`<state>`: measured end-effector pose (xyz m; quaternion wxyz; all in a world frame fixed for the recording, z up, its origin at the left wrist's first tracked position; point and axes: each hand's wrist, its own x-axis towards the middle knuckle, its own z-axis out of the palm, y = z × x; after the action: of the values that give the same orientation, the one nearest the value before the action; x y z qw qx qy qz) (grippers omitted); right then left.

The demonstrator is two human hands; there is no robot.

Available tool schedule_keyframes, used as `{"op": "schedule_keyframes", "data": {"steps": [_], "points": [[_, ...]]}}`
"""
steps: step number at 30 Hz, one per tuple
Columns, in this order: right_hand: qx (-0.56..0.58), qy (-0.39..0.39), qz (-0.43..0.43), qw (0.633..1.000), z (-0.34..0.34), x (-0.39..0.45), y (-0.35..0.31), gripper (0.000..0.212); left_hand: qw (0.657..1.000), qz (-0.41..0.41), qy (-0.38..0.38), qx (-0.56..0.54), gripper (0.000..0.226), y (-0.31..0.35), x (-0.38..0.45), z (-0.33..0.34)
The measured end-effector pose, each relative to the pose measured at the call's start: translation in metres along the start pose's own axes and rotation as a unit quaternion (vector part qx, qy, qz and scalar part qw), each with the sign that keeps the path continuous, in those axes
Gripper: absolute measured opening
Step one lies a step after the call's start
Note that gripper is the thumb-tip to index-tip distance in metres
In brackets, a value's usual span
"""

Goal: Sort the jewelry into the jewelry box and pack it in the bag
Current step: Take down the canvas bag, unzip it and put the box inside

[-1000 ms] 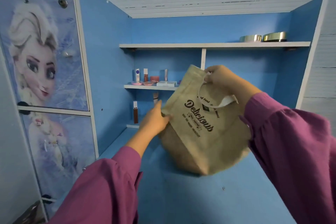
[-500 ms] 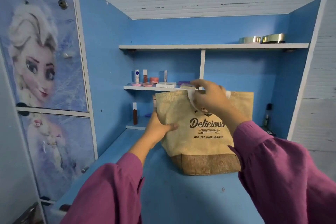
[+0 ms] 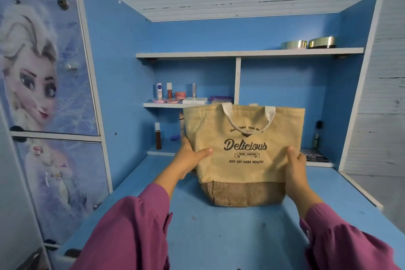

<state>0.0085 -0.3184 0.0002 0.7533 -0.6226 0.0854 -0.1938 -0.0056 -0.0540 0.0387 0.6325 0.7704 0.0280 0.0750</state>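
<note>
Upright bag (image 3: 243, 149) between both hands (image 3: 188, 158), on blue desk (image 3: 219, 237)

One bag (image 3: 243, 149), two hands, two round tins (image 3: 293, 44), three shelves.

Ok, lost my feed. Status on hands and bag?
Left hand and right hand grip the bag by its sides. Bag upright on the desk. Nothing in the way.
</note>
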Motion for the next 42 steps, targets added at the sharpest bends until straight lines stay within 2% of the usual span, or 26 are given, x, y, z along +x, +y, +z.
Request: {"op": "schedule_keyframes", "data": {"steps": [6, 10, 19, 21, 27, 34, 42], "points": [[-0.02, -0.015, -0.029, 0.999, 0.017, 0.019, -0.031, 0.049, 0.998, 0.067, 0.0, -0.013, 0.08, 0.027, 0.016, -0.014], [-0.048, -0.042, 0.014, 0.998, 0.013, 0.027, -0.031, 0.051, 0.999, 0.022, -0.03, -0.021, 0.075, 0.024, 0.019, -0.02], [-0.073, -0.102, 0.082, 0.989, -0.003, 0.015, -0.006, 0.046, 0.991, -0.114, -0.06, -0.03, 0.12, -0.028, 0.004, -0.022], [-0.07, -0.096, 0.083, 0.989, -0.003, 0.015, -0.004, 0.043, 0.991, -0.109, -0.062, -0.041, 0.116, -0.032, 0.003, -0.017], [-0.04, -0.075, 0.066, 0.994, -0.004, 0.019, -0.004, 0.034, 0.993, -0.063, -0.023, -0.094, 0.086, -0.036, 0.009, -0.009], [-0.038, -0.034, 0.036, 0.998, -0.02, 0.033, -0.018, 0.041, 0.992, -0.038, -0.032, -0.115, 0.078, -0.024, 0.01, 0.02], [-0.052, 0.02, 0.013, 0.998, -0.068, 0.057, -0.037, 0.038, 0.986, -0.033, -0.076, -0.143, 0.082, -0.008, 0.015, 0.078]]}}
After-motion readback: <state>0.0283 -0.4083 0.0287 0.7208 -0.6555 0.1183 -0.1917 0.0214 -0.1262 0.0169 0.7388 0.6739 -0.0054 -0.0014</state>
